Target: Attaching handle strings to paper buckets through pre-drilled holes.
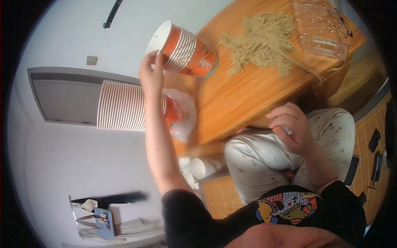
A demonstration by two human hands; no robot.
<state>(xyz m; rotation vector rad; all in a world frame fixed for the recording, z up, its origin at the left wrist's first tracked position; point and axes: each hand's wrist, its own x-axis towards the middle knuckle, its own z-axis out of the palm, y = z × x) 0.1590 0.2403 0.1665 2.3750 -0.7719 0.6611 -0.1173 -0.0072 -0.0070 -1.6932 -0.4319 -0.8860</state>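
While the left hand (152, 74) reaches up, its fingers (159, 62) pinch the white rim of an orange paper cup stack (186, 51) lying tilted on the wooden worktop (248, 95), likely to steady it. A longer stack of cups (122, 105) lies just beside. The right hand (291, 128) rests curled over the lap, fingers pressed together around something small, so it stays out of the way.

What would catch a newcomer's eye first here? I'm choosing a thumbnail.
The left hand touching the rim of an orange-and-white stack of paper cups lying on the wooden table. A longer cup stack lies below it, and a tangle of beige string spreads across the far tabletop.
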